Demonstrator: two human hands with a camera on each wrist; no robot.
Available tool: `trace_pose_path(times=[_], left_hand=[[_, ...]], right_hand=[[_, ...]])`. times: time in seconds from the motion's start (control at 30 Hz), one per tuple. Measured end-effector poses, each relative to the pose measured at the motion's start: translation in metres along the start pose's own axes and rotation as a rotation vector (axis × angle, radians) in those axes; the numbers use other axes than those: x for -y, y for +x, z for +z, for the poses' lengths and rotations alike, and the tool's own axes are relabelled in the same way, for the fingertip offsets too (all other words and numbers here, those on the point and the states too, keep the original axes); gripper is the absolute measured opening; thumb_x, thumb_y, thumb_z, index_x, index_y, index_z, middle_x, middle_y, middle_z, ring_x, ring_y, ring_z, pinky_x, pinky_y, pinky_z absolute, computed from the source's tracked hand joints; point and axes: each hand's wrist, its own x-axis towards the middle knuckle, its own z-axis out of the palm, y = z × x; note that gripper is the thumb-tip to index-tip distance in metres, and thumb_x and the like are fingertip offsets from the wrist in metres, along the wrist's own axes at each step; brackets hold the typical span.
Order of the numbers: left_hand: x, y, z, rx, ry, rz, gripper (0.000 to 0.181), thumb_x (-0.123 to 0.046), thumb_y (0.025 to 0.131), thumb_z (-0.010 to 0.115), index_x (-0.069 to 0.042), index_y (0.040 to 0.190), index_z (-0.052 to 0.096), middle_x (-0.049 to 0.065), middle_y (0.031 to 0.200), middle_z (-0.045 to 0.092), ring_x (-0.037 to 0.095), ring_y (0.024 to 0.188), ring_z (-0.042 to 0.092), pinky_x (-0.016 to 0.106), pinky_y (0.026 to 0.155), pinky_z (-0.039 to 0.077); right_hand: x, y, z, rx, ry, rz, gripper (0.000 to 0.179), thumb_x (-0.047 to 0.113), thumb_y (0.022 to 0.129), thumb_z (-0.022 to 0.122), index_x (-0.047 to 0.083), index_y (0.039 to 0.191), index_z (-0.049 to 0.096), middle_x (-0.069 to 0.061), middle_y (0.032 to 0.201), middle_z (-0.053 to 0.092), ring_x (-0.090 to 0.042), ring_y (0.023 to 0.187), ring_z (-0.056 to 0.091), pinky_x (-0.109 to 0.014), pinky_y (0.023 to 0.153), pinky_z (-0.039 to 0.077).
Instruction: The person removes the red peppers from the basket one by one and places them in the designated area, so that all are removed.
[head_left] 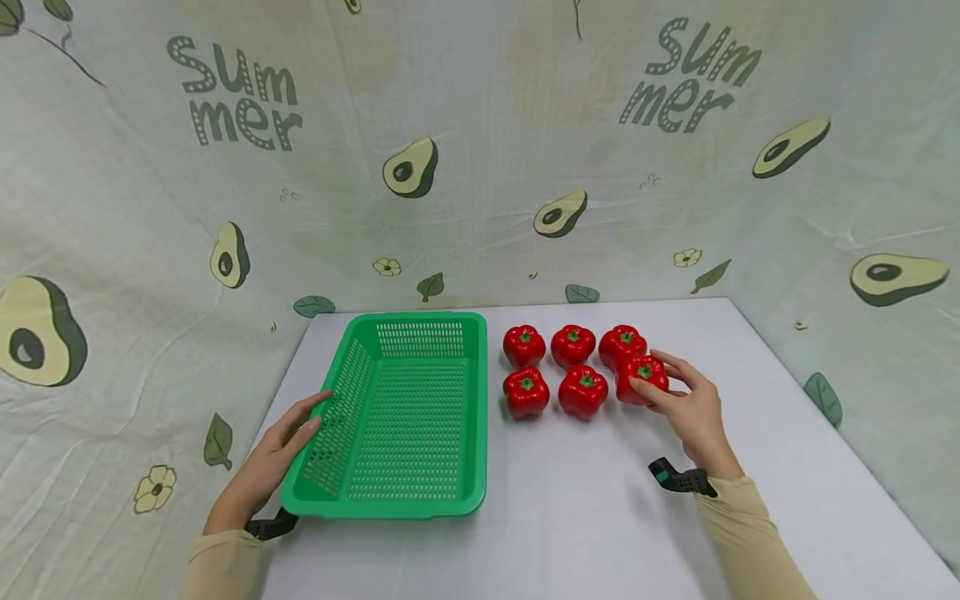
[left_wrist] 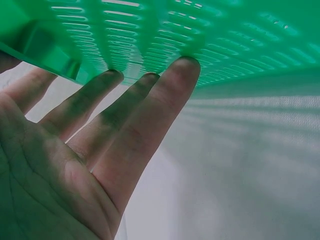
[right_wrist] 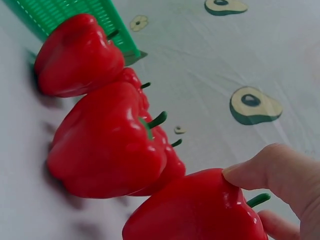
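In the head view my right hand (head_left: 693, 412) grips the nearest right red bell pepper (head_left: 643, 379), thumb on one side and fingers at the far side. The right wrist view shows the thumb pressing the held pepper (right_wrist: 197, 212) beside its green stem. Whether its base touches the table cannot be seen. At the left, my left hand (head_left: 266, 467) touches the outer side of a green plastic basket (head_left: 486, 417). Its fingers (left_wrist: 150, 125) are extended against the slotted basket wall (left_wrist: 120, 30) in the left wrist view. No peppers lie inside the basket.
Several other red bell peppers stand in two rows between basket and right hand, including a front one (head_left: 582, 392) and a back one (head_left: 573, 346). All sit on a white table (head_left: 570, 517). An avocado-printed cloth (head_left: 480, 167) hangs behind and at both sides.
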Motion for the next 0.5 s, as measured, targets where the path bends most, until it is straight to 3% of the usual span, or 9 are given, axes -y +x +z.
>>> trace_pose_path(times=[0.17, 0.4, 0.5], left_hand=[[-0.001, 0.001, -0.001, -0.004, 0.014, 0.008, 0.048, -0.033, 0.109, 0.04, -0.036, 0.156, 0.031, 0.001, 0.161, 0.025, 0.031, 0.144, 0.025, 0.039, 0.1, 0.039], [-0.004, -0.001, 0.001, -0.003, 0.004, 0.007, 0.048, -0.033, 0.109, 0.04, -0.032, 0.157, 0.03, 0.009, 0.161, 0.023, 0.038, 0.144, 0.023, 0.062, 0.104, 0.032], [-0.005, -0.001, 0.001, -0.005, -0.001, 0.005, 0.048, -0.032, 0.109, 0.04, -0.032, 0.156, 0.031, 0.007, 0.161, 0.024, 0.037, 0.144, 0.024, 0.059, 0.105, 0.033]], right_hand=[[-0.008, -0.001, 0.003, -0.008, 0.007, 0.023, 0.073, 0.04, 0.088, 0.077, 0.014, 0.149, 0.047, -0.022, 0.143, 0.04, -0.031, 0.094, 0.061, -0.036, 0.075, 0.058], [-0.019, -0.003, 0.006, -0.002, 0.02, 0.076, 0.075, 0.042, 0.088, 0.076, 0.015, 0.151, 0.045, -0.021, 0.144, 0.038, -0.029, 0.098, 0.056, -0.036, 0.079, 0.057], [-0.022, -0.003, 0.007, 0.001, 0.016, 0.087, 0.075, 0.042, 0.088, 0.076, 0.016, 0.151, 0.044, -0.021, 0.145, 0.038, -0.029, 0.099, 0.056, -0.035, 0.079, 0.058]])
